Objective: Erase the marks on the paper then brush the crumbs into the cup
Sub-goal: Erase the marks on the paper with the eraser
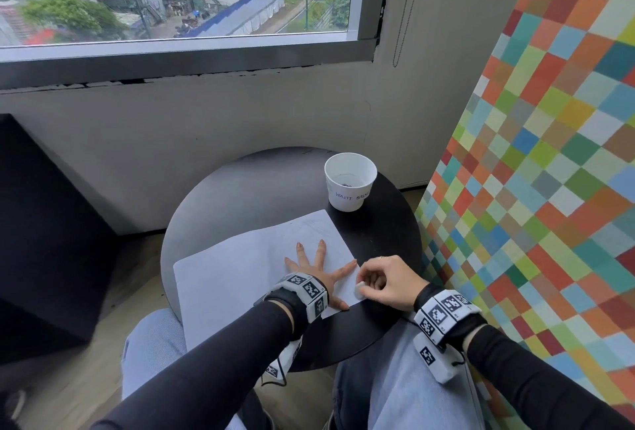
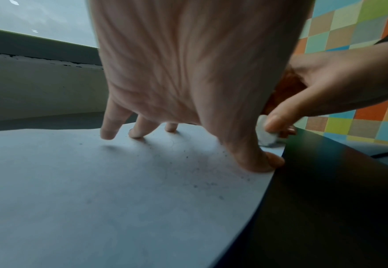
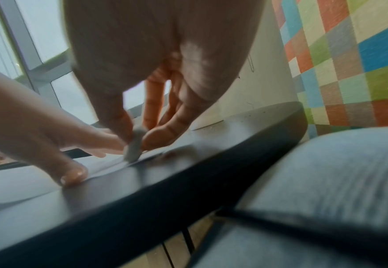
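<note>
My left hand (image 1: 318, 273) lies flat on the paper (image 1: 240, 278), its grip spread wide with straight fingers (image 2: 110, 127) and the thumb pressing the near right corner of the sheet against the worktop (image 1: 378, 230). My right hand (image 1: 385, 283) has its grip closed on a small white eraser (image 1: 359, 289), pinched between thumb and fingertips; in the right wrist view the eraser (image 3: 134, 146) stands on its edge at the paper's right border, touching the sheet just beside the left thumb. The left wrist view shows dark crumbs (image 2: 202, 185) scattered over the paper near the thumb, and faint grey smudging there; I cannot make out any clear marks. The cup (image 1: 350, 182), white with handwritten lettering partly cut off by its curve, stands upright on the worktop beyond the paper's far right corner, apart from both hands. Something small and dark lies at its bottom, too small to identify. The right wrist view is blurred, and my palm hides most of the fingers. The paper's near edge hangs over the worktop toward my lap.
</note>
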The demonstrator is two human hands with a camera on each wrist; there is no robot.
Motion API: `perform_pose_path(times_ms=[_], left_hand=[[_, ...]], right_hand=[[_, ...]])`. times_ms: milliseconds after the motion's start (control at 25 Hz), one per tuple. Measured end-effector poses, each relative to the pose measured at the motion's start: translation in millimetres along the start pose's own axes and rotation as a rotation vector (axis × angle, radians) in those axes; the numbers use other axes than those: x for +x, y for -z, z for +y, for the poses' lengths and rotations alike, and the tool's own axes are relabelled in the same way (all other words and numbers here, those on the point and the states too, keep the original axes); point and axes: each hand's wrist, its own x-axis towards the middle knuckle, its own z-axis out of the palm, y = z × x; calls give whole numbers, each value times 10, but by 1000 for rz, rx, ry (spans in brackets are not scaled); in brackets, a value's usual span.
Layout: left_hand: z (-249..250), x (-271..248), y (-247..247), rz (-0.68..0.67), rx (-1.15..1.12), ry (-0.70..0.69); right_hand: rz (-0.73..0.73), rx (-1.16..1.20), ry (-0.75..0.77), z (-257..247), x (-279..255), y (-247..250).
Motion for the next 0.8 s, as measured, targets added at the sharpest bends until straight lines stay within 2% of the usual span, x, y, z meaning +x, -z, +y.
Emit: perform_pose_path(times_ms=[160, 280, 400, 520, 640, 760, 800], left_hand=[[-5, 9, -5, 3, -8, -8], [-7, 11, -17, 2, -3, 0], [-6, 16, -16, 6, 2, -4], [-2, 5, -11, 0, -2, -3], [-3, 8, -8, 2, -1, -5], [-3, 12, -20, 4, 13, -3], [-3, 20, -19, 8, 23, -5]], right_hand=[[56, 4, -15, 20, -13, 38], [-37, 10, 9, 5, -35, 17], [32, -5, 1, 25, -42, 30], [-28, -22, 21, 21, -43, 27], [47, -11, -3, 23, -37, 20], [-2, -1, 24, 16, -38, 1], [23, 4, 13, 23, -39, 6]])
